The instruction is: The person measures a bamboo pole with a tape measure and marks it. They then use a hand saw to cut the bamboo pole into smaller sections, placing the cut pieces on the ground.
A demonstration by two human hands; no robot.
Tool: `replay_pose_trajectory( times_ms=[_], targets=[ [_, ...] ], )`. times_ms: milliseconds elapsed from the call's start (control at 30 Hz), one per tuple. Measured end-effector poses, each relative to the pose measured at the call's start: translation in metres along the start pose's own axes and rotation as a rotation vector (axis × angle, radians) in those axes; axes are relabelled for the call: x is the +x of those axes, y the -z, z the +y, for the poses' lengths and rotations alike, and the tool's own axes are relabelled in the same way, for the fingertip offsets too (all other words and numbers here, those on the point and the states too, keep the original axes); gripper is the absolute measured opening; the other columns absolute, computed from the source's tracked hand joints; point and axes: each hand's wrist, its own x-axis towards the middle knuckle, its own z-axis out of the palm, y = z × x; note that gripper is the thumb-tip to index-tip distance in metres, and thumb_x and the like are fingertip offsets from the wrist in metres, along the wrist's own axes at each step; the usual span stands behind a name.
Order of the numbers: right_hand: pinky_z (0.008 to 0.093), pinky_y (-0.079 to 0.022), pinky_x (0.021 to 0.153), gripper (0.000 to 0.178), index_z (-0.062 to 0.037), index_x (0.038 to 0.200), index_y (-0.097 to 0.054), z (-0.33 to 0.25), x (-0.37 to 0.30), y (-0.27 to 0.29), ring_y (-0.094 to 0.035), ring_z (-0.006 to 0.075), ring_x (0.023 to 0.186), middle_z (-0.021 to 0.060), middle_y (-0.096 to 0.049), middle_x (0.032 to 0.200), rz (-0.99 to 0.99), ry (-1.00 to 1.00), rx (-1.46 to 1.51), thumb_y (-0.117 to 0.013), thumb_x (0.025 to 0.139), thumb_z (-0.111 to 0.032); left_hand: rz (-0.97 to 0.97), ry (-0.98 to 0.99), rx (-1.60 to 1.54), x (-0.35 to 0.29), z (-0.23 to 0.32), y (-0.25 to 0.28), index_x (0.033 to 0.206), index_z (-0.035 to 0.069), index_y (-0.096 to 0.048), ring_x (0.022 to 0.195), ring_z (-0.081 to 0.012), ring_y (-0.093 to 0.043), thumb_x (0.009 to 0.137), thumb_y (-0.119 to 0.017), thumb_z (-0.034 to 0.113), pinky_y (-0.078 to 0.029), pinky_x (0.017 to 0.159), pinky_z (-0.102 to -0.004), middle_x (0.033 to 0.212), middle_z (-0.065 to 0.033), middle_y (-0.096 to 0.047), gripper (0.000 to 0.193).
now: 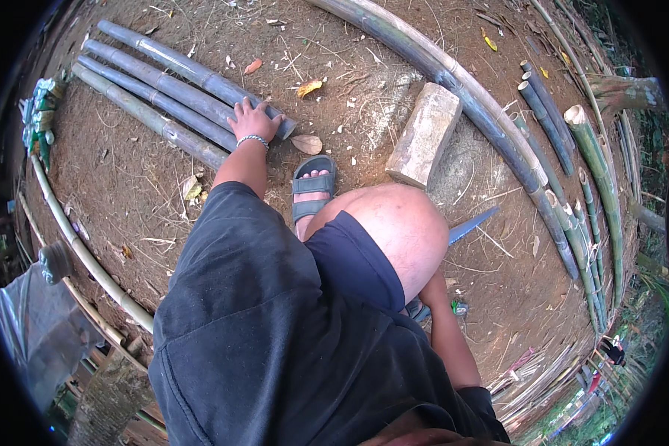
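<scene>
My left hand [254, 125], with a braided bracelet at the wrist, lies with fingers spread on the near ends of the cut bamboo poles [167, 83]. Several of these grey-green poles lie side by side on the ground at the upper left. My right hand [433, 288] reaches down beside my bent knee, which hides its fingers. A blue saw blade [473, 224] sticks out from behind that knee, pointing up to the right. The saw's handle is hidden, so whether my right hand grips it cannot be seen.
A squared wooden block [425, 134] lies on the dirt ahead of my knee. Beyond it curves a long bamboo pole [468, 93]. Shorter bamboo pieces [546, 111] lie at the right. A bundle of green bottles [41, 115] and a thin pole [70, 234] are at the left.
</scene>
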Motion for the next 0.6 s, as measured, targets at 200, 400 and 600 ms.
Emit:
replay_pose_trajectory(
  times_ms=[200, 400, 600],
  targets=[
    [0.0420, -0.054, 0.096, 0.069, -0.0124, 0.144, -0.055, -0.011, -0.005, -0.011, -0.067, 0.0326, 0.112, 0.0208, -0.061, 0.135, -0.025, -0.019, 0.091, -0.083, 0.082, -0.020, -0.033, 0.024, 0.031, 0.012, -0.026, -0.001, 0.145, 0.024, -0.059, 0.154, -0.0391, -0.023, 0.086, -0.070, 0.060, -0.022, 0.122, -0.0637, 0.165, -0.0172, -0.030, 0.070],
    [0.0417, -0.055, 0.090, 0.051, -0.0134, 0.133, -0.066, 0.019, -0.038, 0.063, -0.069, 0.0322, 0.101, 0.0191, -0.070, 0.113, 0.039, -0.131, 0.118, -0.076, 0.084, -0.014, -0.085, -0.135, 0.109, 0.007, 0.049, 0.023, 0.148, 0.014, -0.055, 0.153, -0.0363, -0.027, 0.086, -0.070, 0.062, -0.028, 0.121, -0.0577, 0.165, -0.0156, -0.032, 0.080],
    [0.0507, -0.053, 0.082, 0.047, -0.0063, 0.093, -0.071, -0.008, -0.080, 0.218, -0.068, 0.0411, 0.092, 0.0197, -0.070, 0.092, 0.323, -0.044, 0.012, -0.051, 0.105, -0.047, 0.043, -0.460, -0.084, 0.101, -0.038, -0.015, 0.134, -0.001, -0.064, 0.119, -0.0387, -0.065, 0.081, -0.075, 0.066, -0.051, 0.103, -0.0466, 0.131, -0.0253, -0.066, 0.086]
  ],
)
